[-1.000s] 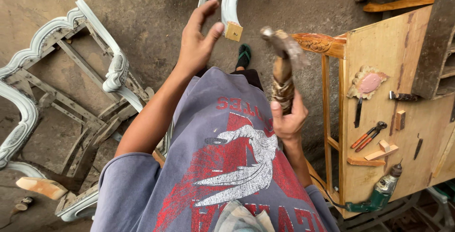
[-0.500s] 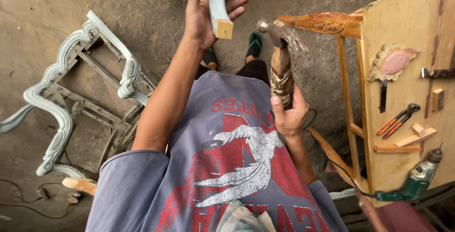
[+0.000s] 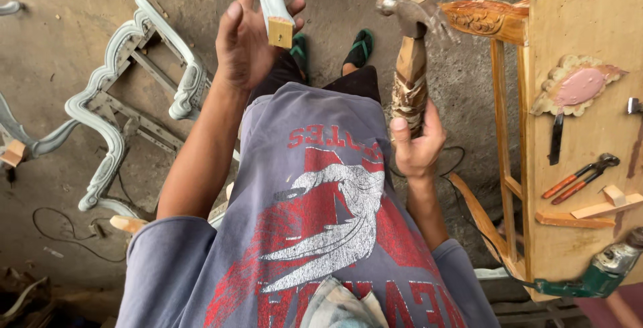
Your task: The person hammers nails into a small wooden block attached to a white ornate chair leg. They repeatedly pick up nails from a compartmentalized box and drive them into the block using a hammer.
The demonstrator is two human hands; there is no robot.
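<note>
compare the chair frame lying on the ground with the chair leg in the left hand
The chair frame lies flat on the ground, untouched; the chair leg is held up in the left hand. The frame is a whole assembly; the leg is one piece with a bare wood end. Both are pale painted.

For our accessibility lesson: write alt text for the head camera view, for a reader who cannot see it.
Seen from above, a person's right hand grips a hammer upright while the left hand holds a pale curved furniture piece. A carved frame lies on the floor to the left; pliers and a drill rest on a wooden board to the right.
</note>
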